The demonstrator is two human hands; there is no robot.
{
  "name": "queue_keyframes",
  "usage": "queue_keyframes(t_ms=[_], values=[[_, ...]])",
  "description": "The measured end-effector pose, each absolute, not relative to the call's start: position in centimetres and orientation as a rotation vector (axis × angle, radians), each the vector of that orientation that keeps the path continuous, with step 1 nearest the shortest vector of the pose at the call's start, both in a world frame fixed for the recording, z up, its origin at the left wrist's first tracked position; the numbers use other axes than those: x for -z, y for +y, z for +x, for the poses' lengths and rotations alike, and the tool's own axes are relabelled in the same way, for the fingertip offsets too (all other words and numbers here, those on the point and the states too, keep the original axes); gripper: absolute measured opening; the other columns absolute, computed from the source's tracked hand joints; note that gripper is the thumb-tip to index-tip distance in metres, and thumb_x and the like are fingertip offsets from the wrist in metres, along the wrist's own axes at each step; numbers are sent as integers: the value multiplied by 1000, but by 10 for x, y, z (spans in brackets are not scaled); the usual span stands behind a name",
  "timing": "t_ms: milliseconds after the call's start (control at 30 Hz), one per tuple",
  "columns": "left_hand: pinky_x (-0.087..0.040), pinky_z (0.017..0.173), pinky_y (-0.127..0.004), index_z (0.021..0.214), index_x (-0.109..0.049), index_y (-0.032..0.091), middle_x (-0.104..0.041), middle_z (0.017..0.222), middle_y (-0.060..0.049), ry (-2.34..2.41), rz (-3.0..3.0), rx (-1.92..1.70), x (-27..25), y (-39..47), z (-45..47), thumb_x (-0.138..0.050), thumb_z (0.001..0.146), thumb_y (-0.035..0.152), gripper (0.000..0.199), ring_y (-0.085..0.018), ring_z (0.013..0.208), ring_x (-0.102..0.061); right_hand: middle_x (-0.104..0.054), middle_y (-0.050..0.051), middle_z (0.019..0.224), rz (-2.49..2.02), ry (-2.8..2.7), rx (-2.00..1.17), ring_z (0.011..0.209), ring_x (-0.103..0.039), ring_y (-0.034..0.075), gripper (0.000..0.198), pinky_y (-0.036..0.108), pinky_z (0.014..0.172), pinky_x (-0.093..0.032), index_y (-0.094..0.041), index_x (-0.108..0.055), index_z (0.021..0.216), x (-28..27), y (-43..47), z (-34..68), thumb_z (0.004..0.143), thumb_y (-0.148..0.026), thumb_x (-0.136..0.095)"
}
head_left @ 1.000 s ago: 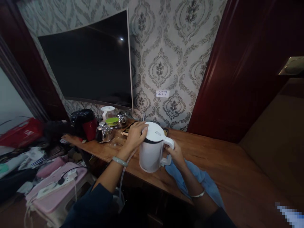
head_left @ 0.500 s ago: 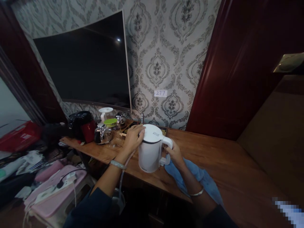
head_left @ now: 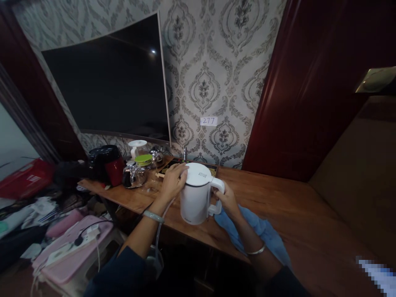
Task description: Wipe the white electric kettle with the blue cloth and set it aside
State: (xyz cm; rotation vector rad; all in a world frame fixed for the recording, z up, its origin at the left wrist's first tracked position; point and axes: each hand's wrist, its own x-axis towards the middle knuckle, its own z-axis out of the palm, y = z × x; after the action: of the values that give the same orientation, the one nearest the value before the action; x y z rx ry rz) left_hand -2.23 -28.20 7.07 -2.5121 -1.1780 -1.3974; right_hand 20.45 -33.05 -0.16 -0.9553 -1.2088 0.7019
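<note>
A white electric kettle (head_left: 194, 202) stands upright near the front edge of the wooden table, its lid down. Fingers of my right hand (head_left: 229, 202) wrap around its handle on the right side. Against the left side and lid rim lies my left hand (head_left: 175, 179), thumb at the lid, fingers bent around the far side and partly hidden. A blue cloth (head_left: 262, 231) lies on the table under my right forearm. Behind the kettle a dark tea tray (head_left: 170, 165) is partly covered by it and my left hand.
Left on the wooden table (head_left: 278, 194) are glass teapots (head_left: 134, 175), a green-lidded container (head_left: 144, 160), a small metal pot (head_left: 156, 156) and a black-and-red appliance (head_left: 108, 165). A clear hose (head_left: 158, 235) hangs at the front edge. A power strip (head_left: 72, 245) lies on a pink stool (head_left: 68, 268).
The view shifts very slightly. Both hands stay at the kettle, which keeps its place on the table.
</note>
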Motion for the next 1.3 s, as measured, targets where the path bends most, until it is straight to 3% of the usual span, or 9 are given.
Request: queue_keyframes(t_ms=[800, 867, 933, 1033, 1133, 1300], values=[[-47, 111, -53, 121, -72, 20, -72, 129, -11, -1180, -2573, 1416, -55, -277, -28, -37, 103, 42, 45, -27, 128, -60, -58, -3, 68, -977, -1240, -673, 63, -50, 17, 15, 29, 60, -44, -23, -62, 80, 3, -328, 205, 67, -31, -60], [-43, 115, -53, 132, -65, 20, -66, 140, -13, -1179, -2565, 1476, -52, -279, -30, -36, 103, 46, 48, -27, 135, -56, -66, -1, 78, -996, -1304, -657, 72, -58, 19, 24, 32, 68, -49, -23, -65, 91, 5, -331, 211, 69, -31, -62], [-38, 119, -53, 143, -56, 20, -56, 151, -14, -1197, -2526, 1569, -45, -283, -34, -37, 103, 49, 53, -27, 143, -49, -73, 4, 104, -1025, -1393, -631, 92, -65, 24, 45, 37, 82, -53, -23, -65, 114, 10, -337, 226, 70, -33, -66], [-33, 123, -52, 150, -47, 22, -49, 156, -14, -1258, -2444, 1733, -24, -293, -42, -40, 102, 54, 58, -28, 147, -43, -64, 10, 138, -1195, -1528, -496, 124, -59, 31, 68, 49, 105, -46, -24, -56, 139, 30, -354, 263, 73, -35, -68], [-31, 124, -53, 154, -41, 25, -45, 159, -15, -1367, -2424, 1868, 4, -306, -44, -47, 98, 58, 65, -30, 149, -40, -60, 13, 145, -1512, -1664, -307, 136, -51, 35, 67, 57, 113, -36, -24, -56, 142, 58, -377, 295, 77, -37, -69], [-41, 118, -54, 160, -22, 26, -28, 166, -18, -1586, -2532, 2020, 45, -324, -26, -60, 90, 63, 88, -34, 148, -40, -51, 15, 155, -1902, -1950, -119, 139, -46, 41, 65, 59, 109, -37, -28, -57, 144, 87, -412, 301, 82, -41, -71]])
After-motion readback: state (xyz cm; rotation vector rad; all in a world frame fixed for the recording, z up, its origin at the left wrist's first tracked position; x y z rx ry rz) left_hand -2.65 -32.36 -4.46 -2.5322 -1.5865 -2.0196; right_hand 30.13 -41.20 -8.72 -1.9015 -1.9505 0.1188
